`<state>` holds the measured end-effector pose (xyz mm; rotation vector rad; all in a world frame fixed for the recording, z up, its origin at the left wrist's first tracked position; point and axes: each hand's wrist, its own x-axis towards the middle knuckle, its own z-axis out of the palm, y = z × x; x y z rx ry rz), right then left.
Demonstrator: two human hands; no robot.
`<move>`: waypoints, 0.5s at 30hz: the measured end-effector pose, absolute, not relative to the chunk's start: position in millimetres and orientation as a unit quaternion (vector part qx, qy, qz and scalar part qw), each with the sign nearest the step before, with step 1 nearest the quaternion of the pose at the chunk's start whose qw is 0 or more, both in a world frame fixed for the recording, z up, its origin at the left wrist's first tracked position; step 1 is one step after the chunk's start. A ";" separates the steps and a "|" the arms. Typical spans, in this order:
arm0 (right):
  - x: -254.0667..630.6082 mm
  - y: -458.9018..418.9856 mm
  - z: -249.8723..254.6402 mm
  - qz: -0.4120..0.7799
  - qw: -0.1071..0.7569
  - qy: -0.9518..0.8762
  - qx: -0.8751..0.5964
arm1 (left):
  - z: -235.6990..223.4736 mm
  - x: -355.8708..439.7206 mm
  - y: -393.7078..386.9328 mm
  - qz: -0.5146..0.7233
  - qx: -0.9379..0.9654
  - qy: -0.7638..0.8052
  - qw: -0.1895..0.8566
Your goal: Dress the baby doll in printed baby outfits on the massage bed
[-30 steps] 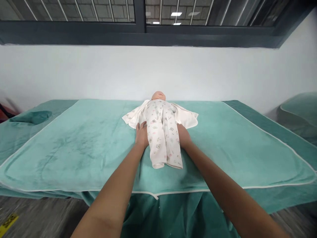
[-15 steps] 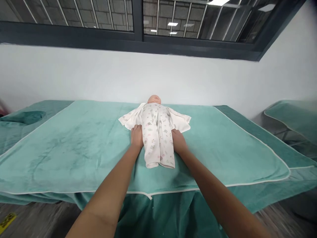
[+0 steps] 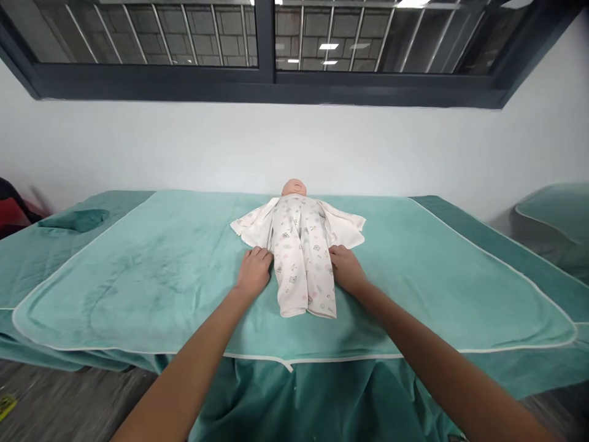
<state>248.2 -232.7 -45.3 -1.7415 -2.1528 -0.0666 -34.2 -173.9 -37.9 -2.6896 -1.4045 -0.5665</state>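
Note:
A baby doll lies on its back, its head (image 3: 294, 186) toward the wall. A white baby top (image 3: 346, 227) spreads out at both sides beneath a pair of white printed baby trousers (image 3: 289, 258), whose legs point toward me. My left hand (image 3: 254, 270) is closed at the left edge of the trousers, fingers curled against the cloth. At the opposite edge my right hand (image 3: 347, 268) is closed too, its fingertips partly hidden by the fabric. The doll's body and limbs are covered by the clothes.
A light green blanket (image 3: 161, 270) with white piping covers the bed, over a darker green sheet (image 3: 322, 393). Behind it stand a white wall (image 3: 207, 147) and a dark window frame (image 3: 267, 92). A green cushion-like piece (image 3: 559, 209) is at the right, a red and black item (image 3: 13, 212) at the left.
My left hand has shifted slightly outward from the trousers, and more of its fingers show. My right hand stays at the right edge. The view has moved a little; the clothes look nearly unchanged.

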 end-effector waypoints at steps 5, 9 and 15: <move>276.3 -217.0 -46.0 0.029 0.232 -0.754 -0.614 | -42.1 -40.5 -136.0 -0.284 -0.801 -0.527 -0.019; 314.6 -174.9 -48.7 -0.040 0.332 -0.633 -0.699 | -38.4 -43.2 -96.9 -0.331 -0.652 -0.682 -0.021; 345.7 -116.7 -39.9 -0.059 0.282 -0.583 -0.759 | -32.8 -38.8 -72.5 -0.304 -0.609 -0.732 -0.014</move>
